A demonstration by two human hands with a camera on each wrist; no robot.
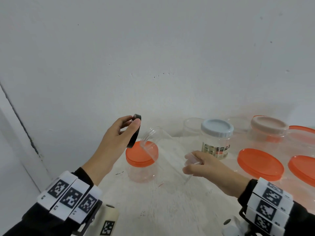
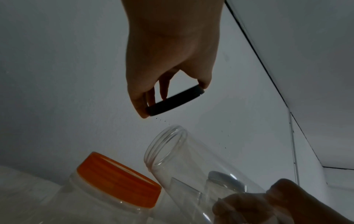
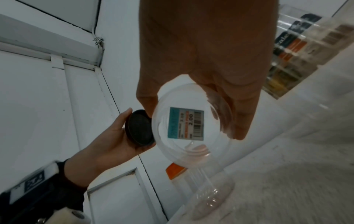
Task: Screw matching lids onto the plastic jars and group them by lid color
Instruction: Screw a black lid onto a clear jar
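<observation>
left hand (image 1: 117, 133) pinches black lid (image 1: 134, 131) by rim, raised, just beside jar mouth. right hand (image 1: 204, 165) grips clear jar (image 2: 182, 159) at base, tilted mouth-first toward lid, likely for capping. orange-lidded jar (image 1: 141, 160) stands below.

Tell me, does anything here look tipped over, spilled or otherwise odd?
Nothing is spilled or broken. The clear jar is tilted, but only because the right hand holds it by its base, mouth leaning toward the black lid pinched in the left hand. The other jars stand upright on the table.
</observation>
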